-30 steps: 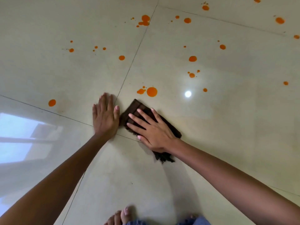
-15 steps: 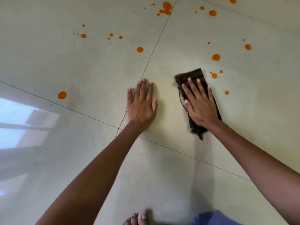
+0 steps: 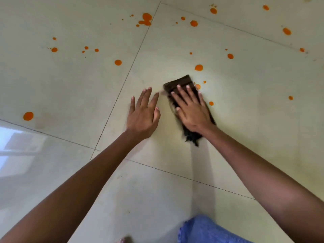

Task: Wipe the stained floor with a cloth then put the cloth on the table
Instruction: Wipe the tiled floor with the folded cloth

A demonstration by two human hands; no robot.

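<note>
A dark brown cloth (image 3: 180, 83) lies flat on the pale tiled floor (image 3: 254, 130). My right hand (image 3: 191, 109) presses down on it with fingers spread, covering its middle; its frayed end sticks out below my wrist. My left hand (image 3: 142, 114) sits just left of the cloth with fingers apart and holds nothing. Several orange stains dot the floor: one (image 3: 198, 67) just beyond the cloth, small ones (image 3: 197, 86) at its right edge, a big one (image 3: 28, 116) far left, and a cluster (image 3: 145, 19) at the top. No table is in view.
Dark grout lines (image 3: 122, 83) cross the tiles. A bright window reflection (image 3: 15, 148) shines on the floor at the left. My blue-clad knee (image 3: 201, 228) and a toe (image 3: 122, 240) show at the bottom edge.
My right hand slid the cloth from beside my left hand to the right and forward, wiping away the two stains ahead of it. My left hand shifted right onto the neighbouring tile.
</note>
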